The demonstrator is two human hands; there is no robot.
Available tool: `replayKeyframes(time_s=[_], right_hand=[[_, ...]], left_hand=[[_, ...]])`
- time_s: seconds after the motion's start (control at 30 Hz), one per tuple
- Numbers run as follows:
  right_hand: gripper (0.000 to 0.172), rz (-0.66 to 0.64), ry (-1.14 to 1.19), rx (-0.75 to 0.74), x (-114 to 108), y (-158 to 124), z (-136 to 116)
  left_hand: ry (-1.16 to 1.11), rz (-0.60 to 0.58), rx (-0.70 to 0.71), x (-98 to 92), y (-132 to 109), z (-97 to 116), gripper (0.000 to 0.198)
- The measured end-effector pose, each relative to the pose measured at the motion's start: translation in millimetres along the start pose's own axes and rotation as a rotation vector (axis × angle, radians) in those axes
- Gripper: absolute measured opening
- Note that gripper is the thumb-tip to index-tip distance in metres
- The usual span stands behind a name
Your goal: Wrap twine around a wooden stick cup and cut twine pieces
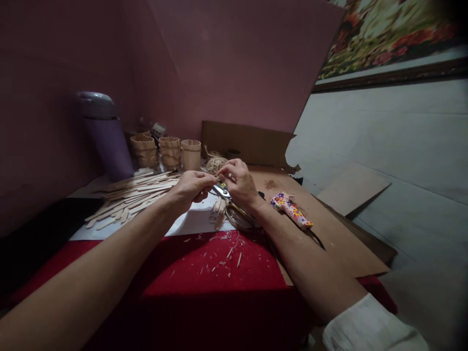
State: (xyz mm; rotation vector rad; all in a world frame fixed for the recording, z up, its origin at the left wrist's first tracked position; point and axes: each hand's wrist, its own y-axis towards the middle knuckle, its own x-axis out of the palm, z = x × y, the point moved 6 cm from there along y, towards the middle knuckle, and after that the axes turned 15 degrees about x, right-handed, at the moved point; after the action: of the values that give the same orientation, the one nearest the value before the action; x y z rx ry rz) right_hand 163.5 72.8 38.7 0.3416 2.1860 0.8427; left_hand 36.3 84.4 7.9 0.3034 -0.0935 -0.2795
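In the middle of the head view, my left hand (194,186) is closed in a pinch, fingertips pointing right. My right hand (239,184) meets it, thumb and fingers also pinched. Whatever lies between the fingertips is too small to make out. Just behind them is a ball of raffia-like twine (215,165). Scissors (222,191) with gold-coloured handles lie below the hands, partly hidden by my right hand. Several short wooden sticks (220,208) are beside the scissors. A larger pile of flat craft sticks (141,194) spreads out left of my left hand.
Stick-built cups (190,155) stand at the back, near a purple thermos (108,146). A flower-patterned glue gun (291,209) with a cable rests on a brown board (340,239) at right. Wood scraps litter the red cloth (204,273). Upright cardboard (252,144) borders the rear.
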Motion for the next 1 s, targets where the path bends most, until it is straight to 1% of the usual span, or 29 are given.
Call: replayKeyframes(time_s=[0.1, 0.17, 0.23, 0.3, 0.33, 0.4, 0.47, 0.67, 0.77, 0.9, 1.0], right_hand=[[0.009, -0.048, -0.086, -0.046, 6.4, -1.5, -1.0], [0.009, -0.089, -0.156, -0.073, 10.6, -3.6, -2.9], [0.009, -0.133, -0.205, -0.099, 13.9, -5.9, -5.5], [0.01, -0.162, -0.204, -0.107, 15.3, -7.2, -7.0], [0.01, -0.166, -0.187, -0.109, 15.3, -7.4, -7.5], [0.01, -0.169, -0.15, -0.118, 15.0, -7.4, -8.0], [0.01, -0.165, -0.132, -0.132, 14.9, -7.4, -8.1], [0.008, -0.166, -0.135, -0.124, 14.5, -7.7, -7.9], [0.007, -0.165, -0.141, -0.112, 13.9, -7.3, -7.4], [0.009, -0.13, -0.165, -0.055, 11.7, -3.9, -1.3], [0.009, -0.133, -0.168, -0.046, 11.2, -3.4, -0.3]], left_hand=[[0.185, 0.008, 0.043, -2.8, 1.4, 0.5, 0.009], [0.34, 0.015, 0.124, -5.5, 3.8, 3.5, 0.007], [0.504, 0.055, 0.231, -9.9, 6.1, 8.8, 0.008], [0.627, 0.075, 0.313, -12.9, 8.0, 12.7, 0.009], [0.652, 0.063, 0.332, -13.3, 8.9, 12.9, 0.008], [0.639, 0.016, 0.321, -13.0, 10.7, 9.8, 0.007], [0.59, -0.004, 0.276, -13.9, 11.3, 5.3, 0.007], [0.513, 0.054, 0.205, -17.5, 8.8, 2.8, 0.008], [0.482, 0.027, 0.162, -12.4, 7.2, 4.2, 0.007], [0.476, -0.035, 0.059, -4.6, 3.6, 1.9, 0.007], [0.42, -0.069, 0.064, -0.5, 2.2, 0.1, 0.009]])
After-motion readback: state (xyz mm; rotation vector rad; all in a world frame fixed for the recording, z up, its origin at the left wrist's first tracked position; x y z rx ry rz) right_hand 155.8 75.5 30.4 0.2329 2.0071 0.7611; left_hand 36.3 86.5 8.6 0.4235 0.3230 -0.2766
